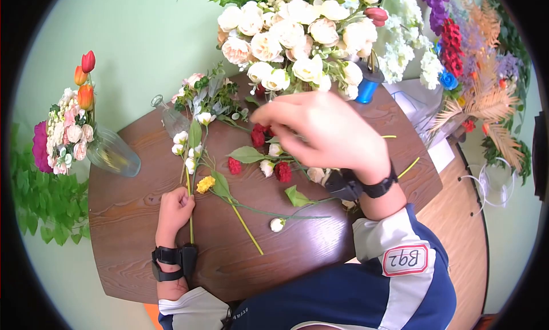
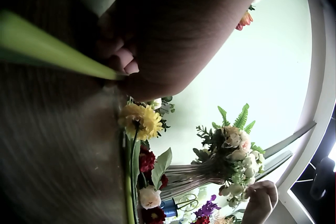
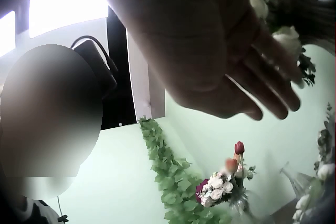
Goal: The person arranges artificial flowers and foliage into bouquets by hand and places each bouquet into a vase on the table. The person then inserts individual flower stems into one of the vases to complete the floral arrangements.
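Note:
My left hand [image 1: 176, 213] grips the green stem [image 2: 58, 50] of an artificial flower near the table's left side. Small white blooms [image 1: 180, 140] and leaves stand beyond the fist, along the line of that stem. Raised above the table, my right hand [image 1: 326, 127] is slightly blurred and hides some flowers below it. In the right wrist view its fingers [image 3: 270, 85] are extended and nothing lies between them. Beside the left hand is a yellow flower [image 1: 206, 185]. Red flowers [image 1: 282, 171] and a single white rose [image 1: 277, 225] lie farther right.
A big bouquet of pale roses [image 1: 289, 32] rises at the back, near a blue spool [image 1: 369, 90]. At the far left stands a tilted glass vase [image 1: 114, 152] with flowers. A small glass bottle [image 1: 173, 121] is behind the loose stems. Colourful flowers [image 1: 452, 41] fill the right.

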A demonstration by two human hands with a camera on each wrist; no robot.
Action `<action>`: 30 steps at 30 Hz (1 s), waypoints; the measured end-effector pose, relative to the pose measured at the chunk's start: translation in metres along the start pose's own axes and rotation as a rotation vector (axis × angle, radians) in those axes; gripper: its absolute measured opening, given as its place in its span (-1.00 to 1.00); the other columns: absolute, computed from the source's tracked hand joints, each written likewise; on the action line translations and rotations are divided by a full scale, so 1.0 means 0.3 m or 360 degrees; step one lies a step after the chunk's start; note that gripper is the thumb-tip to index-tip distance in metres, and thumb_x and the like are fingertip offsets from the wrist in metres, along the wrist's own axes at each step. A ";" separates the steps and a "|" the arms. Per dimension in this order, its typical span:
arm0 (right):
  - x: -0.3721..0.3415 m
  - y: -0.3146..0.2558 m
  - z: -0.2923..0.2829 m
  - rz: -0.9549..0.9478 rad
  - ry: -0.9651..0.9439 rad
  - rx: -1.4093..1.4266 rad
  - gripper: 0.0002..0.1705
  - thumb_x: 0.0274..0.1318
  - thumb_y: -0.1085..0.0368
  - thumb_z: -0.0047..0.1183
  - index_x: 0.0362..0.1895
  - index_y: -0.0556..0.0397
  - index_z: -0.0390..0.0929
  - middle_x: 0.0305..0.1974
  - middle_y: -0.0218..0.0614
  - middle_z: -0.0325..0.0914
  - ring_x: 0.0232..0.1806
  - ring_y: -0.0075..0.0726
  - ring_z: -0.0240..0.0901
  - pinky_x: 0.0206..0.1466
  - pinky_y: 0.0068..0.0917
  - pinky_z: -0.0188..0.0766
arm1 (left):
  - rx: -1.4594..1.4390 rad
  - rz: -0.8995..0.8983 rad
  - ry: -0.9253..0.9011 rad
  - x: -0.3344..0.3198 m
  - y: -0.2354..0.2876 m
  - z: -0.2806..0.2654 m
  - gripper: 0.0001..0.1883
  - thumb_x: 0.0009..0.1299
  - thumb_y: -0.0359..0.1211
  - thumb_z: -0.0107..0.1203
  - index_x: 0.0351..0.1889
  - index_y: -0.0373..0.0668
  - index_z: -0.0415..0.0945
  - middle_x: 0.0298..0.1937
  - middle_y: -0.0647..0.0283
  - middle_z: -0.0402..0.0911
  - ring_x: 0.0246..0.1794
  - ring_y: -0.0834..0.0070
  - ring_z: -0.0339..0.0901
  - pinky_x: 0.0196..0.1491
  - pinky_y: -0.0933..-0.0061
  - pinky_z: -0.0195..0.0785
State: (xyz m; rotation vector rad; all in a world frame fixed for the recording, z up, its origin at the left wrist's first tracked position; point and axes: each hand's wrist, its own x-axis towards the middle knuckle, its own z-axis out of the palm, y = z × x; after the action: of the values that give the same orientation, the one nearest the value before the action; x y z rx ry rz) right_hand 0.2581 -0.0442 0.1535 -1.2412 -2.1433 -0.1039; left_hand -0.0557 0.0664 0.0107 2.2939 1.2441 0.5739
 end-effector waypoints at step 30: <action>-0.035 0.315 0.198 0.0712 0.0045 -0.0454 -0.76 -0.01 0.24 -0.05 -0.23 0.00 0.51 -0.32 -0.11 0.54 -0.28 -0.01 0.48 -0.26 -0.20 0.44 | -0.0015 0.0013 -0.0046 0.000 0.011 -0.006 -0.79 0.11 -0.45 0.05 -0.67 -0.35 0.30 -0.76 0.11 0.30 -0.76 0.39 0.31 -0.60 0.45 0.17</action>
State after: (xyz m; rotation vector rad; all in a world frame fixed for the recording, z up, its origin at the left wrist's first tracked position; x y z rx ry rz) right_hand 0.3080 0.0219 0.0780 -1.8428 -1.8189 -0.2376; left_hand -0.0546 0.0653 0.0141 2.2922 1.2164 0.5464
